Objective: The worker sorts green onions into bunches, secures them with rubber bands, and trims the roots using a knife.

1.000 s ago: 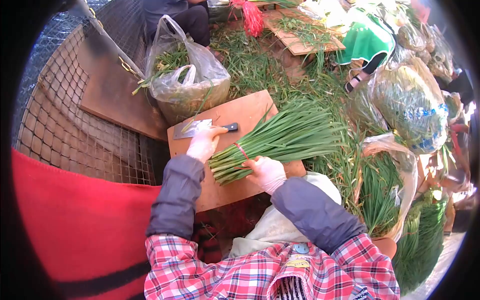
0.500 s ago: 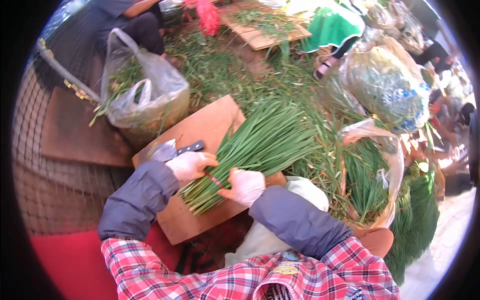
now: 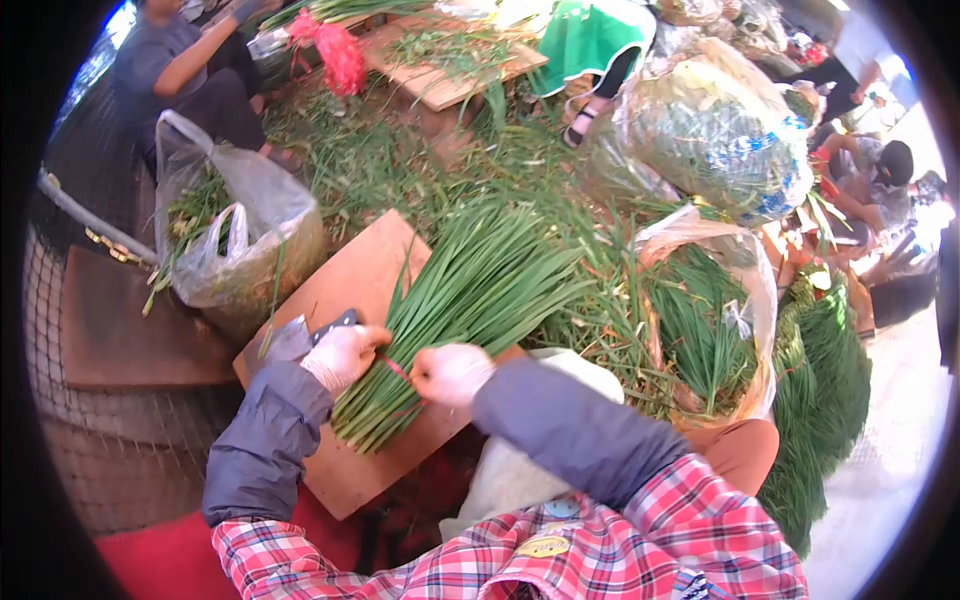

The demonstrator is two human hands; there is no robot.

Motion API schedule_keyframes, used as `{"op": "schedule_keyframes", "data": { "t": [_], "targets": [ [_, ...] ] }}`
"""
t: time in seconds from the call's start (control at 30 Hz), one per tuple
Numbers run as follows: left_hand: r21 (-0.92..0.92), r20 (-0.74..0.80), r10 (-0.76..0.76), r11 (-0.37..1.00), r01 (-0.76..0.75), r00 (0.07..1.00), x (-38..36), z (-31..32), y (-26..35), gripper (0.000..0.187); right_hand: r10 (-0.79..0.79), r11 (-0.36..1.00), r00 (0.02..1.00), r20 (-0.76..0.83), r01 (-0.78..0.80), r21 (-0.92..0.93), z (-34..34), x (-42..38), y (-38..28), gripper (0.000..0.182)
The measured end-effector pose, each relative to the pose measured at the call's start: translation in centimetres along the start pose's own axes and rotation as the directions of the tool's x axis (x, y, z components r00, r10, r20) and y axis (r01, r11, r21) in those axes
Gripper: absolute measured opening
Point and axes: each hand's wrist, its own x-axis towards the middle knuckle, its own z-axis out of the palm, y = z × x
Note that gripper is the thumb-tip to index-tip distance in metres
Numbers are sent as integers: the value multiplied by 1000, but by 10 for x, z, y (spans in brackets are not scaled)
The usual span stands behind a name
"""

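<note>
A large bunch of long green chives (image 3: 480, 275) lies across a brown wooden board (image 3: 345, 465), its cut stem ends toward me. My left hand (image 3: 345, 358), in a pale glove, is closed at the left side of the stems, gripping one end of a thin red band (image 3: 398, 371). On the other side, my right hand (image 3: 450, 375) is curled into a fist on the band's other end. Between the hands the band stretches over the stems; a second red line crosses them lower down. Beside my left hand lies a knife (image 3: 292, 338), its dark handle partly covered.
A plastic bag of greens (image 3: 255, 250) stands left, near a brown board (image 3: 135, 330). To the right are an open bag of chives (image 3: 705, 330), more chives (image 3: 820, 400) and a big stuffed bag (image 3: 715, 135). Another person (image 3: 180, 70) sits at the far left.
My right hand has gone from thumb-out to a tighter fist. The red band now stretches between both hands. The whole view has shifted, moving the scene leftward.
</note>
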Motion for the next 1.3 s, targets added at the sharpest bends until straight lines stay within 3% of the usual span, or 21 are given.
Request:
{"op": "schedule_keyframes", "data": {
  "t": [0.07, 0.1, 0.2, 0.27, 0.33, 0.47, 0.5, 0.6, 0.63, 0.67, 0.73, 0.87, 0.9, 0.93, 0.97, 1.0, 1.03, 1.1, 1.17, 1.23, 1.3],
  "targets": [
    [-52, -181, 39, 997, -49, 983, -19, 2, -6, 43, -87, 968, 967, -241, 139, 207, -1, -19, 28, 16],
    [-12, -233, 38, 999, -42, 972, -28, 3, -16, 50, -61, 959, 971, -232, 122, 256, -6, -26, 39, 18],
    [-312, -315, -161, 948, 58, 935, -49, 8, -21, 54, -86, 955, 984, -158, 126, 267, -4, -37, 36, 22],
    [-159, -315, -246, 966, 205, 917, -61, 11, 9, 65, -135, 971, 979, -154, 161, 175, -1, -40, 24, 23],
    [-116, -399, -191, 981, 157, 897, -65, 29, 26, 67, -190, 979, 962, -197, 201, 34, 10, -35, 2, 25],
    [34, -395, -246, 959, 281, 885, -75, 58, 29, 86, -202, 979, 963, -178, 201, -24, 37, -16, -6, 19],
    [-29, -297, -344, 936, 352, 891, -76, 69, 23, 101, -262, 965, 948, -178, 254, -66, 39, -13, -2, 15],
    [158, -402, -364, 876, 456, 840, -80, 90, 38, 111, -369, 922, 901, -229, 386, 35, 43, -21, 6, 12],
    [236, -390, -398, 828, 508, 830, -79, 89, 43, 117, -429, 859, 839, -336, 493, 135, 55, -19, 16, 10],
    [308, -393, -365, 812, 495, 844, -78, 85, 53, 117, -264, 822, 936, -232, 345, 454, 53, -21, 16, 9],
    [448, -392, -298, 764, 463, 870, -73, 75, 72, 117, -33, 475, 992, 118, -88, 875, 45, -24, 10, 8],
    [429, -424, -316, 756, 495, 849, -34, 87, 79, 116, -17, 376, 959, 284, -257, 890, 51, -14, 24, 11],
    [442, -495, -320, 707, 552, 808, -26, 98, 73, 114, 55, 341, 967, 248, -252, 906, 51, -19, 21, 8],
    [423, -540, -306, 707, 567, 784, -19, 104, 64, 115, 4, 405, 997, 80, -75, 911, 70, -13, 32, 8],
    [401, -579, -301, 704, 586, 758, -16, 107, 58, 116, -43, 704, 997, -65, 76, 706, 63, -18, 29, 10],
    [376, -615, -302, 699, 608, 728, -17, 107, 58, 117, -142, 898, 974, -174, 201, 391, 52, -26, 19, 13],
    [417, -597, -321, 659, 626, 736, -18, 105, 61, 98, -162, 932, 980, -116, 191, 310, 43, -32, 9, 15],
    [404, -625, -302, 663, 630, 719, -14, 121, 37, 80, -191, 972, 982, 3, 188, 140, 31, -39, -6, 18],
    [401, -679, -238, 672, 622, 695, -16, 128, 27, 54, -245, 942, 969, 7, 236, 240, 31, -40, -5, 18],
    [410, -691, -202, 681, 607, 694, -16, 134, 22, 54, -245, 943, 969, 22, 233, 238, 31, -41, -12, 13],
    [407, -714, -180, 680, 610, 677, -17, 142, 28, 54, -183, 864, 980, -72, 196, 465, 21, -22, -25, 15]
  ]
}}
